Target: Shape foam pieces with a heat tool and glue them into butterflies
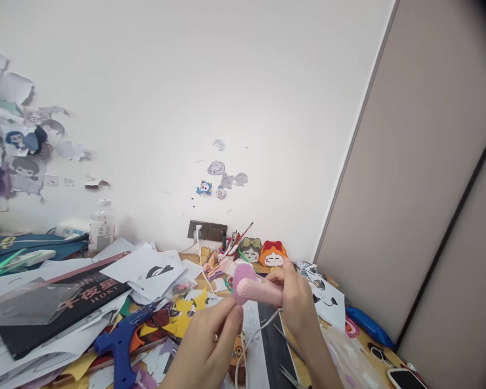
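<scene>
Over the desk, my left hand (208, 340) pinches the lower edge of a flat purple piece (242, 273) between thumb and fingertips. My right hand (299, 300) is closed round a pink corded handheld tool (263, 292), its blunt end in front of the purple piece. Whether the two touch, I cannot tell. A white cord (263, 325) runs below my right hand. Beneath my hands lie white paper, a black strip (269, 346) and a brown-and-orange cartoon figure (237, 354), partly hidden. Left of my left hand is a blue glue gun (121, 343) with an orange trigger.
Loose papers, yellow cut pieces (186, 313) and a black folder (76, 300) crowd the left. Two cartoon-head figures (273, 254) stand by the wall beside pens and brushes. Tweezers (289, 375), scissors (378, 354), a phone (405, 378) and a blue tube-shaped object (368, 326) lie right.
</scene>
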{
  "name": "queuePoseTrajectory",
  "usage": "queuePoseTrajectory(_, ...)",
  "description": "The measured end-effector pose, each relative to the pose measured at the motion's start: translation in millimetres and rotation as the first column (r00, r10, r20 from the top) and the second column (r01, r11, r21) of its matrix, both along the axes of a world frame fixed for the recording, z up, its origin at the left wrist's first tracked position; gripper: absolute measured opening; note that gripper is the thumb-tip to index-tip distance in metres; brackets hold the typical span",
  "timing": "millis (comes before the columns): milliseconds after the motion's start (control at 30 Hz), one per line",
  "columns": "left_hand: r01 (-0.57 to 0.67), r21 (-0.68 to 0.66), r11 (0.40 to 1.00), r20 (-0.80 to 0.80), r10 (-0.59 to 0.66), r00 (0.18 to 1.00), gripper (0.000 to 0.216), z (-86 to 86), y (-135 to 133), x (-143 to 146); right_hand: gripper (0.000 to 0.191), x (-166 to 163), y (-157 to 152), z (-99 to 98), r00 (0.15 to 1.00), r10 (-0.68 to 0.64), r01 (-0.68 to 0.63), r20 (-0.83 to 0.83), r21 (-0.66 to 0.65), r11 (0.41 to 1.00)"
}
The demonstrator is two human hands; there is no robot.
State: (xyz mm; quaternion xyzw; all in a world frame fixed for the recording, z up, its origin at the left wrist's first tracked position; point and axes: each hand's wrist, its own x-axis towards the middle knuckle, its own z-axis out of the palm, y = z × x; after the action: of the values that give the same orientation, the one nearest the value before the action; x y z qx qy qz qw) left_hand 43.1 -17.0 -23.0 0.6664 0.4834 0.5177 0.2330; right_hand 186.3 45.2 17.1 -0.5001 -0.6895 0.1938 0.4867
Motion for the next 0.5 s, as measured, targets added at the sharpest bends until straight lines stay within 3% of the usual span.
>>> queuePoseTrajectory(133,0.025,0.010,1.000,-0.030,-0.025,0.999,0.035,-2.1,-1.9,6.8,0.070,-12.9,-5.8,-6.2,0.997,-0.070,0.070,-0.030,-0.009,0.997)
queuePoseTrajectory(300,-0.031,0.022,0.999,-0.027,0.031,0.999,0.034,-5.9,-2.8,8.9,0.067,-16.3,-3.7,-12.1,0.986,-0.165,0.165,0.018,0.004,0.986)
queuePoseTrajectory(500,-0.058,0.048,0.997,0.018,0.058,0.998,0.038,-14.9,0.3,11.4,0.070,-18.6,-2.3,-14.8,0.985,-0.168,0.165,0.046,0.056,0.985)
